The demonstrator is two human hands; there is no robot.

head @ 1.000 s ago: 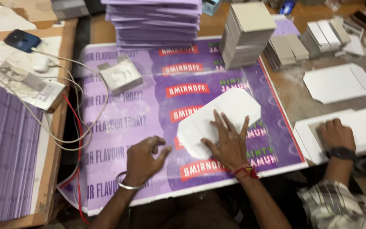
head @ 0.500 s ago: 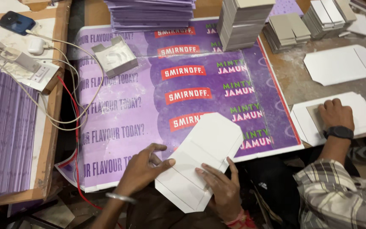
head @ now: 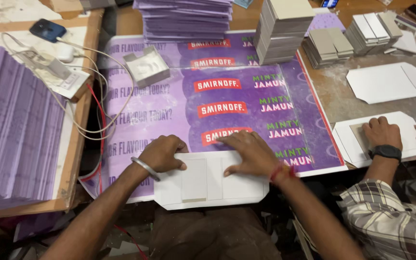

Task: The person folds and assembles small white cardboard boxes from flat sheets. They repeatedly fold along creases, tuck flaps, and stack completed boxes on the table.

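Over on the far left there's a big fanned stack of purple sheets [head: 10,125] on a wooden board, with a dark phone [head: 47,30] and some white cables [head: 80,103] trailing off behind it. Next along is a small open grey box [head: 146,67] sitting on the large purple printed sheet [head: 169,106] that covers the middle of the table.

Near the front edge, the left hand [head: 162,154] is loosely curled with its fingers bent, pressing down on the left end of a white die-cut card blank [head: 213,185]. That blank lies flat, half on the purple sheet and half hanging over the table edge, and a grey board panel [head: 194,179] lies on it just beside the left hand. The right hand [head: 247,153] is spread flat, palm down, holding the blank's top edge; nothing gripped in either hand.

Further back are stacks of purple sheets [head: 184,19] and grey boards [head: 282,29]. On the right, a co-worker's hand [head: 381,135] with a dark watch rests on another white blank [head: 400,144].
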